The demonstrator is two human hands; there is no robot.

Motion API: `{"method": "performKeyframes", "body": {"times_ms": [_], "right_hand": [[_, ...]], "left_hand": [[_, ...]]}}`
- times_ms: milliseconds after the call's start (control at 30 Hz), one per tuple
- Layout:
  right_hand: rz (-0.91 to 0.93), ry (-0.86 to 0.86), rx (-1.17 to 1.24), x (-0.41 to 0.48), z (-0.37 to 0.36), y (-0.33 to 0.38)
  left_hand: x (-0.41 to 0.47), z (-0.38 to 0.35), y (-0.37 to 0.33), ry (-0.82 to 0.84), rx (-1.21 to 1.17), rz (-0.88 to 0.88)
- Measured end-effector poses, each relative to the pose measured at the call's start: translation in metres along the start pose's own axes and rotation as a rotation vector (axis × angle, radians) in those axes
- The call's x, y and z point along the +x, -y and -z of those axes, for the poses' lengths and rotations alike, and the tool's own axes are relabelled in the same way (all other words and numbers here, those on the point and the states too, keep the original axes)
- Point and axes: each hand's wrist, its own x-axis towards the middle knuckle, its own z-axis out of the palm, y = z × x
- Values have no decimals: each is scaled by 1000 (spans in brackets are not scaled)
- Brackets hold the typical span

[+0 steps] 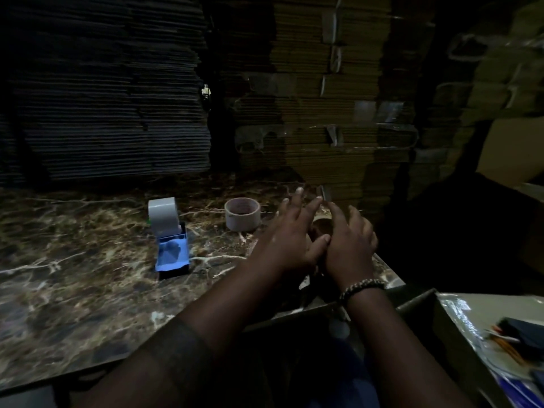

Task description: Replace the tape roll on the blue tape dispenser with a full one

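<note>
The blue tape dispenser [172,256] stands on the marble tabletop [73,275], left of centre, with a pale tape roll [162,216] upright at its far end. A second pale roll [242,214] lies flat to its right. My left hand [290,240] and my right hand [350,244] hover side by side right of that roll, fingers spread and stretched forward. A brown round thing [321,224] shows between them, mostly hidden. I cannot tell whether either hand touches it.
Tall stacks of flattened cardboard [309,98] rise right behind the tabletop. The table's edge runs diagonally under my forearms. An open box [459,325] with plastic-wrapped items sits at the lower right. The scene is very dark.
</note>
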Motion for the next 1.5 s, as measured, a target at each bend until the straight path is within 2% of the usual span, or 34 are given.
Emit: {"method": "performKeyframes", "body": {"times_ms": [233,400,600,1167,1367,1500], "right_hand": [[7,100,118,-3,-2,-10],[35,164,99,-3,-5,-8],[78,133,156,-1,-12,10],[330,76,291,7,-36,129],[395,49,484,0,-39,161],[431,105,709,3,-45,173]], "left_hand": [[6,-12,1,141,-99,81],[1,-9,7,166,-92,57],[-8,6,13,124,-123,66],[-46,99,69,-211,-76,144],[-67,127,78,-348,-113,173],[-80,140,80,-414,-171,156]]}}
